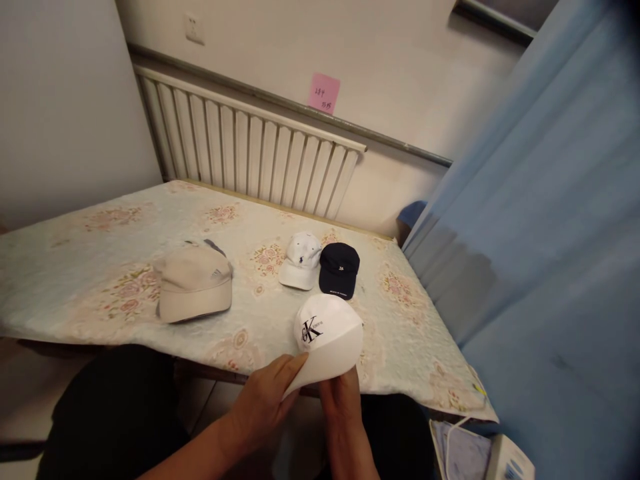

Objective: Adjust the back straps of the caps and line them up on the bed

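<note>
A white baseball cap (333, 333) with black letters on its front is held up over the near edge of the bed-like surface. My left hand (273, 387) pinches the left end of its brim, thumb on top. Under the cap, my right hand (343, 393) reaches up inside or behind the brim; its fingertips are hidden by the cap. Just beyond lie a navy cap (339, 267) and a smaller-looking white cap (301, 257) with a dark emblem, side by side. Farther left rests a beige cap (195, 280), its brim toward me.
The caps lie on a floral cover (425, 340). A white radiator (250, 147) and a wall with a pink note (324, 93) stand behind. A blue curtain (540, 253) hangs along the right side. At the lower right is an open box (507, 460) on the floor.
</note>
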A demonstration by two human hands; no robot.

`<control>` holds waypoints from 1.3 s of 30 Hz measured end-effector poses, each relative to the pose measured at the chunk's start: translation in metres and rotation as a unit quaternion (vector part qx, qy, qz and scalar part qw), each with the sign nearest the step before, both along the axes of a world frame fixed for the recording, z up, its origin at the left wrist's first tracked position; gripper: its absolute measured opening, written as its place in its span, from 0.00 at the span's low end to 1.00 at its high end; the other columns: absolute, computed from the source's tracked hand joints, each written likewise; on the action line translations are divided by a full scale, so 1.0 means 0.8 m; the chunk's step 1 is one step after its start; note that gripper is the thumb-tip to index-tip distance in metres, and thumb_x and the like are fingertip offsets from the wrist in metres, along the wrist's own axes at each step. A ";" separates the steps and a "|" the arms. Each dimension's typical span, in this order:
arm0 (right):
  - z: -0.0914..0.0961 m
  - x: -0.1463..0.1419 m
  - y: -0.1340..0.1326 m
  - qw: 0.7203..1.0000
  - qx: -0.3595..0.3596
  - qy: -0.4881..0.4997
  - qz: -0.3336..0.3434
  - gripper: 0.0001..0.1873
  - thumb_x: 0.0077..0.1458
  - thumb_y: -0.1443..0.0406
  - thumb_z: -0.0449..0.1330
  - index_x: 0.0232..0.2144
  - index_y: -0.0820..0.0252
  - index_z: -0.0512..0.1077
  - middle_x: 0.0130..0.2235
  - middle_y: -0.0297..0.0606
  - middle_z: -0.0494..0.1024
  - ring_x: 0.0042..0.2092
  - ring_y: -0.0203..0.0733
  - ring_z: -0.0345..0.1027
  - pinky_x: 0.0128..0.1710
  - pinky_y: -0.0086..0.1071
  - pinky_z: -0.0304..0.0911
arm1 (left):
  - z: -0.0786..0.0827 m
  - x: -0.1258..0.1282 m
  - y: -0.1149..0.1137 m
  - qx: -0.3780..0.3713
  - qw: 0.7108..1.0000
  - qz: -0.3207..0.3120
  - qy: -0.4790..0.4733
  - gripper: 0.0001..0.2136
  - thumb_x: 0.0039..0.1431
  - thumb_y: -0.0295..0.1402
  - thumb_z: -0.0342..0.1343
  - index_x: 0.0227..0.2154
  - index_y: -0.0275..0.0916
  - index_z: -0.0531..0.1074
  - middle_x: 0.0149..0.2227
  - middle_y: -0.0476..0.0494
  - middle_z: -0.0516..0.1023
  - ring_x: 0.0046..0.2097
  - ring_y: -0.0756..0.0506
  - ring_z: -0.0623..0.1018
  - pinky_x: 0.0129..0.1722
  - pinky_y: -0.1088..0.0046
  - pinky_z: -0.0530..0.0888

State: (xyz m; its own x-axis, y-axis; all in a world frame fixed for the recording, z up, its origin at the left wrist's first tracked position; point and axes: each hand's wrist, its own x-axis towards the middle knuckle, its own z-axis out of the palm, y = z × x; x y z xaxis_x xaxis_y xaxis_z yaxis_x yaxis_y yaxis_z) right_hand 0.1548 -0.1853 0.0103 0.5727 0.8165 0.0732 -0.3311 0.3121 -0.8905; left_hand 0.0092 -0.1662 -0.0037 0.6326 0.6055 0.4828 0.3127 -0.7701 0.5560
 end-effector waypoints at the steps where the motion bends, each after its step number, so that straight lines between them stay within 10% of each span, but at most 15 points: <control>1: -0.001 0.000 0.000 1.000 -0.001 0.000 0.006 0.18 0.45 0.65 0.61 0.42 0.61 0.74 0.37 0.40 0.80 0.38 0.43 0.72 0.41 0.39 0.68 | -0.001 -0.001 -0.001 -0.009 1.000 0.002 0.001 0.21 0.61 0.29 0.44 0.58 0.45 0.55 0.46 0.42 0.73 0.45 0.44 0.74 0.45 0.65 0.74; 16: 0.006 0.004 -0.005 0.999 -0.023 -0.013 0.035 0.23 0.45 0.65 0.63 0.47 0.59 0.72 0.41 0.41 0.80 0.42 0.47 0.73 0.43 0.38 0.68 | -0.020 -0.003 -0.011 -0.236 0.971 0.015 -0.024 0.28 0.61 0.34 0.47 0.63 0.50 0.47 0.60 0.43 0.64 0.59 0.42 0.66 0.58 0.58 0.63; 25: -0.001 0.009 0.000 0.997 0.000 0.073 0.018 0.20 0.47 0.64 0.60 0.45 0.59 0.74 0.40 0.40 0.80 0.39 0.44 0.73 0.43 0.39 0.68 | -0.041 0.005 -0.009 -0.144 0.988 0.031 -0.051 0.29 0.54 0.23 0.50 0.59 0.49 0.57 0.54 0.43 0.70 0.54 0.41 0.71 0.55 0.57 0.68; 39: 0.000 -0.004 -0.002 0.987 0.048 0.129 0.083 0.28 0.44 0.71 0.63 0.51 0.59 0.69 0.44 0.42 0.78 0.45 0.45 0.71 0.52 0.43 0.61 | -0.010 0.007 -0.005 0.000 0.999 0.032 -0.008 0.28 0.60 0.23 0.44 0.62 0.48 0.48 0.43 0.43 0.71 0.42 0.46 0.74 0.43 0.66 0.74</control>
